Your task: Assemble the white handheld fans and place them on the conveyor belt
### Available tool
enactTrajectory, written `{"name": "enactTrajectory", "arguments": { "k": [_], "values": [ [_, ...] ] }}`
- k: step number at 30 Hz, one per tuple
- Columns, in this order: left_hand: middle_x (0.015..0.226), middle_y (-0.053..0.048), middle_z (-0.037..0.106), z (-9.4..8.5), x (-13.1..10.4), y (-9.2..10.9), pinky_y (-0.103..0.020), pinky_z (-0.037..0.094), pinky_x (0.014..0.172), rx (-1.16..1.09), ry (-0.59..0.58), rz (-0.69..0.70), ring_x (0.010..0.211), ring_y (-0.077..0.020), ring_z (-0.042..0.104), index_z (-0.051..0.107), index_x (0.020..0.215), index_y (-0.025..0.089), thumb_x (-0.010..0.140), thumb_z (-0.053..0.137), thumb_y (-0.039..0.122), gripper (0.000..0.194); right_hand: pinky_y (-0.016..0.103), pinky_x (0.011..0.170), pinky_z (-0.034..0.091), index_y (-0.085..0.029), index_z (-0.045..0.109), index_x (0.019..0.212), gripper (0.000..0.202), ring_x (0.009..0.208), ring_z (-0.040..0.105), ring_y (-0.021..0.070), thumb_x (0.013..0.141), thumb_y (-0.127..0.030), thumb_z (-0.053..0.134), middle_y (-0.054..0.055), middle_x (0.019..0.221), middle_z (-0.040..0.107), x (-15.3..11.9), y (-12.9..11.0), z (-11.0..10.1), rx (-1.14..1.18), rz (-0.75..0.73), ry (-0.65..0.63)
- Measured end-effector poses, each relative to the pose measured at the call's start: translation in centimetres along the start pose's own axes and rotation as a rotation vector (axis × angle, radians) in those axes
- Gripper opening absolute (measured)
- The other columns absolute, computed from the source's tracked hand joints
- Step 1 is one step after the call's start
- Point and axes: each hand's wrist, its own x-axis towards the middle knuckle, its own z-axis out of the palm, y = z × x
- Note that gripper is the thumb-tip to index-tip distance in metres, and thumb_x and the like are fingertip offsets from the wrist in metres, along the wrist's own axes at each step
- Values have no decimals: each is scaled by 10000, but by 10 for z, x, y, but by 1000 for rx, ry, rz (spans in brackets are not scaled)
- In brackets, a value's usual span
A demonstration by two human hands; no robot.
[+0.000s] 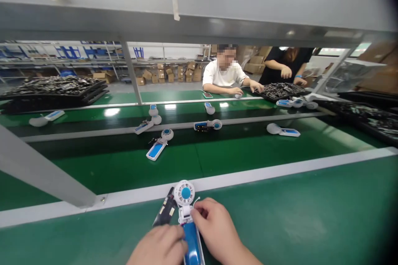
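A white handheld fan point(185, 193) lies on the near green worktop, its round slotted head pointing away and its handle opened up to show a blue battery point(192, 242). My left hand point(160, 245) is closed against the left side of the handle, fingers curled and partly blurred. Beside the fan's neck my right hand point(216, 223) pinches with thumb and forefinger; a thin white wire point(196, 201) pokes out just above these fingers. Whatever lies between the fingertips is hidden. A black circuit board point(166, 209) leans out to the fan's left, its lower end behind my left hand.
Beyond a pale rail point(236, 180) runs a green conveyor belt point(102, 169) carrying several opened fans, including one fan point(156, 150) nearby. A grey post point(46, 169) rises at left; a shelf hangs overhead. Two people work across, near a parts-filled tray point(282, 90).
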Motion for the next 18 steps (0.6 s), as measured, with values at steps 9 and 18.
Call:
{"name": "enactTrajectory", "arguments": {
  "k": [9, 18],
  "values": [
    [1115, -108, 658, -18, 12, -55, -451, 444, 966, -204, -210, -786, 1087, -313, 595, 701, 1082, 205, 804, 607, 379, 341, 264, 648, 420, -202, 695, 717, 162, 699, 631, 202, 820, -270, 590, 39, 756, 699, 16, -1, 20, 136, 73, 109],
    [927, -66, 714, 4, -3, -28, -355, 543, 834, -809, 143, -1099, 885, -236, 696, 588, 1059, 178, 810, 552, 391, 330, 254, 743, 469, -189, 712, 784, 218, 790, 644, 188, 896, -244, 533, 44, 840, 664, 3, 0, 17, 302, -78, 31]
  ]
}}
